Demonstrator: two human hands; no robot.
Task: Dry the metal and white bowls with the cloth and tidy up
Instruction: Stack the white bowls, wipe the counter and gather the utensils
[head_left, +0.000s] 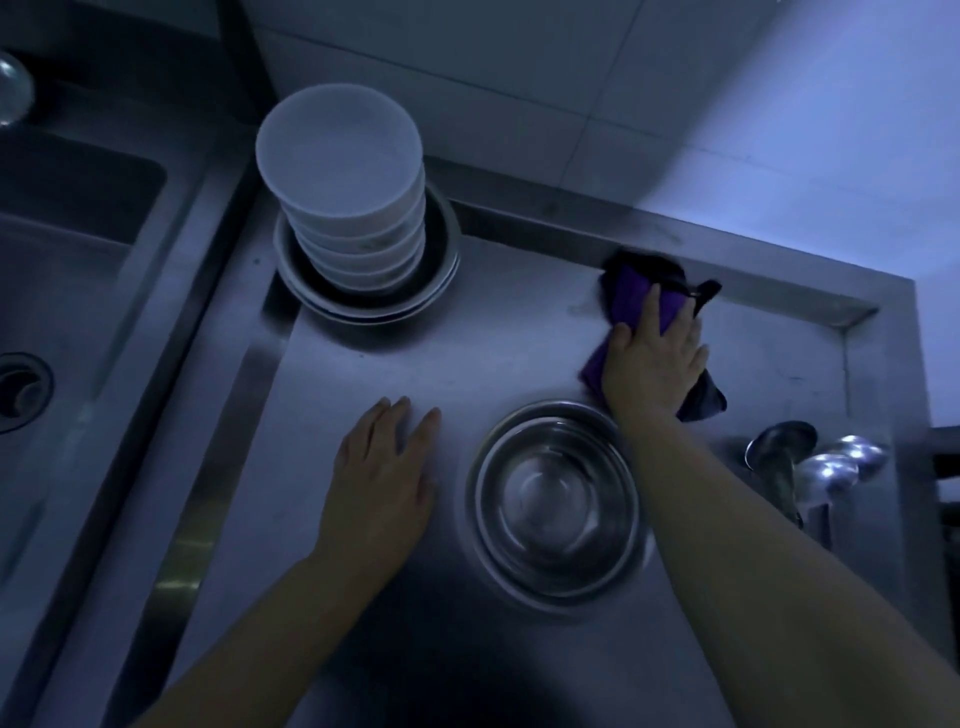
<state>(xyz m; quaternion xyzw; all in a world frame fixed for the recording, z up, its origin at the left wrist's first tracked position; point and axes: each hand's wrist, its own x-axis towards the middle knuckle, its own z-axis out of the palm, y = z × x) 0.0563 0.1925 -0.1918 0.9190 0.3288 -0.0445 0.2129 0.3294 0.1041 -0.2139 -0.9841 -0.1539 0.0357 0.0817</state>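
Note:
A stack of several white bowls (340, 171) stands inside nested metal bowls (439, 270) at the back left of the steel counter (363, 374). Nearer to me, a pair of nested metal bowls (556, 504) sits upright. My right hand (652, 358) lies on a purple cloth (631, 296) near the counter's back rim, its fingers spread and pressing the cloth down onto the steel. My left hand (387, 467) rests flat on the bare counter, left of the near metal bowls, holding nothing.
Three metal ladles (810, 467) lie at the right edge of the counter. A sink basin (62, 270) with a drain (15, 389) is at the left. A raised rim (675, 234) borders the counter at the back and right, below the tiled wall.

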